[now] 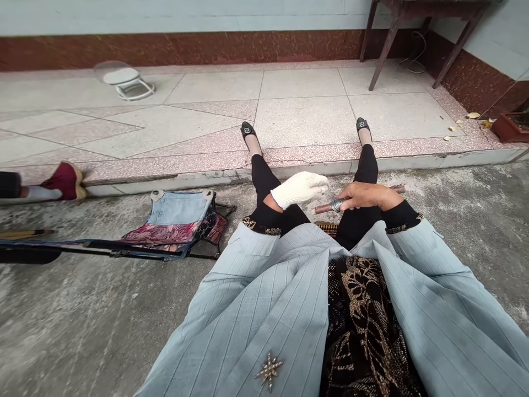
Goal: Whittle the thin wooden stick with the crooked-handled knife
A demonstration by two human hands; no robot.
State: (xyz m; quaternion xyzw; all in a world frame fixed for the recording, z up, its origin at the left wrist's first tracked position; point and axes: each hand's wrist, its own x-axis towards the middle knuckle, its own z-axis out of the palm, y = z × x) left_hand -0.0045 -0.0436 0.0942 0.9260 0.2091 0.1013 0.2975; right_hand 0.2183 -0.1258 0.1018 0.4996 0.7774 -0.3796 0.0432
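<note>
My left hand (301,188), in a white knitted glove, hovers over my lap with its fingers stretched loosely to the right. Nothing shows in it. Just beside it, my right hand (366,196) is bare and wrapped round a brown wooden stick (324,209). Silvery binding (336,205) circles the stick near its left end, and its other end (398,188) sticks out beyond my wrist. A small gap separates the glove from the stick. Between my legs, part of a yellowish-brown slatted seat (328,227) shows.
To my left stands a folding chair (173,220) with denim and floral cloth. Another person's maroon shoe (66,181) is at the far left. A raised tiled step (301,121) bears my feet, a white stool (129,81) and a wooden table (397,33). A planter (510,128) stands right.
</note>
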